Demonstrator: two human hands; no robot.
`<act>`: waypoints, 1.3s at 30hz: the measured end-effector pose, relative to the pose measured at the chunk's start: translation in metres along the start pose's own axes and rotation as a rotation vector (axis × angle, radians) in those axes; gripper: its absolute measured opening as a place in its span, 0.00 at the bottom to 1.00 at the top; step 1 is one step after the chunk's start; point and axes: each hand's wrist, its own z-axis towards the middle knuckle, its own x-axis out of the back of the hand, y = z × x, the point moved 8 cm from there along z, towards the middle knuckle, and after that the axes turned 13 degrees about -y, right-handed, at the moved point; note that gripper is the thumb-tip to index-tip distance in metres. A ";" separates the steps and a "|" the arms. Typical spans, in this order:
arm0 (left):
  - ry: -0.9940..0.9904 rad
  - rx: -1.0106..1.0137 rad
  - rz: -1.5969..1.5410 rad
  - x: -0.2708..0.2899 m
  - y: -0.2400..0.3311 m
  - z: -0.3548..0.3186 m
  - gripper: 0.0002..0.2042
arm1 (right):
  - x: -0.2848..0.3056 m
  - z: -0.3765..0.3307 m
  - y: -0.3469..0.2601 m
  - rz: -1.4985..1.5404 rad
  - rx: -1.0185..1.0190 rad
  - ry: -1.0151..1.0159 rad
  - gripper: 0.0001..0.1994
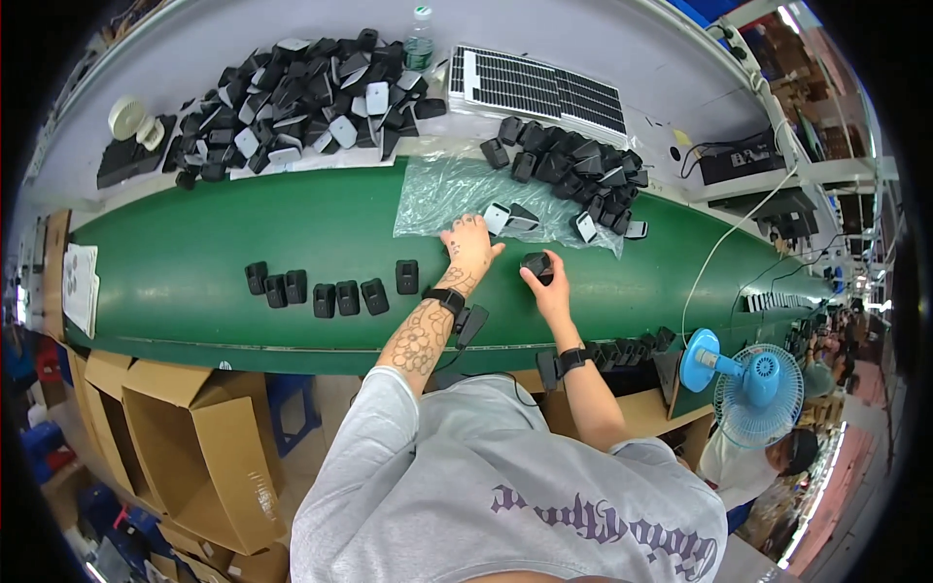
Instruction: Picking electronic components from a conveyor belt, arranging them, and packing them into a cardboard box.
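My right hand (pixel 552 293) pinches a small black device housing (pixel 535 262) above the green work surface. My left hand (pixel 470 243) reaches forward, back up, with its thumb apart from the fingers; it holds nothing that I can see. Just right of its fingertips a housing with a pale grey face (pixel 497 218) lies on a clear plastic sheet (pixel 428 199), beside another dark one (pixel 523 218). Left of my left forearm, several black housings stand in a loose row, the closest being a single housing (pixel 407 277).
A large heap of black and grey housings (pixel 292 102) lies at the back left, a smaller heap (pixel 573 160) at the back right. Solar panels (pixel 539 87) and a bottle (pixel 419 44) stand behind. A blue fan (pixel 758 379) is at right, cardboard boxes (pixel 194 437) below left.
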 end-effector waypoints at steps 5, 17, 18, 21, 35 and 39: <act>0.054 0.068 -0.065 0.006 0.000 0.021 0.29 | 0.010 -0.017 0.012 0.202 -0.035 0.075 0.32; -0.165 0.131 0.072 0.033 0.040 0.064 0.36 | 0.019 -0.021 0.035 0.587 -0.081 0.080 0.25; -0.156 0.141 0.068 0.035 0.039 0.068 0.36 | 0.016 -0.021 0.029 0.587 -0.072 0.069 0.25; -0.213 0.109 0.022 0.026 0.035 0.060 0.34 | 0.011 -0.028 0.029 0.692 -0.023 0.057 0.25; -0.037 0.128 0.029 0.016 -0.054 -0.082 0.41 | 0.023 -0.050 0.063 0.759 -0.153 0.140 0.21; -0.020 0.213 0.027 -0.011 -0.019 -0.073 0.47 | 0.008 -0.035 0.045 0.768 -0.080 0.064 0.21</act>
